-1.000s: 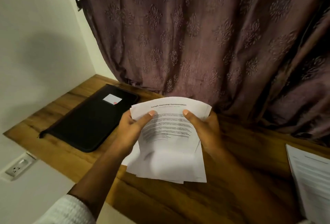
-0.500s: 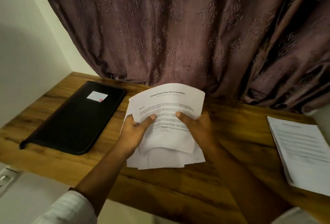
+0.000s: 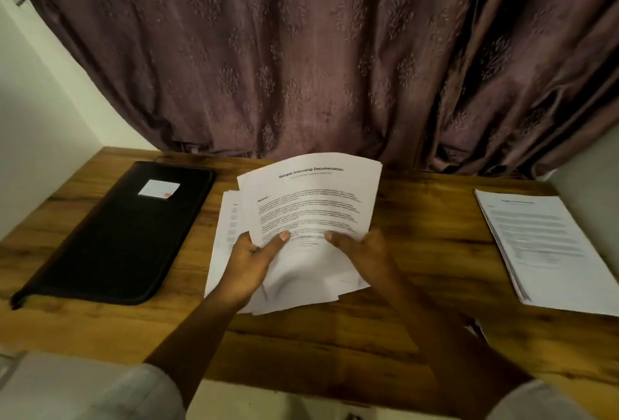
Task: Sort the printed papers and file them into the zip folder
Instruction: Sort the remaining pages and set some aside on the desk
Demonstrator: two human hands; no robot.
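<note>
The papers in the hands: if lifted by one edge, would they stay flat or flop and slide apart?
Probably floppy: the sheaf of papers bows at its top edge and buckles between the left hand and right hand. Likely to slip apart too, since loose sheets fan out at its left side.

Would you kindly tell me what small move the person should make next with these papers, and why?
Probably peel the top sheet off with the right hand and lay it on the stack at the right. The left hand grips the fanned bundle beneath, and the zip folder lies shut.
</note>
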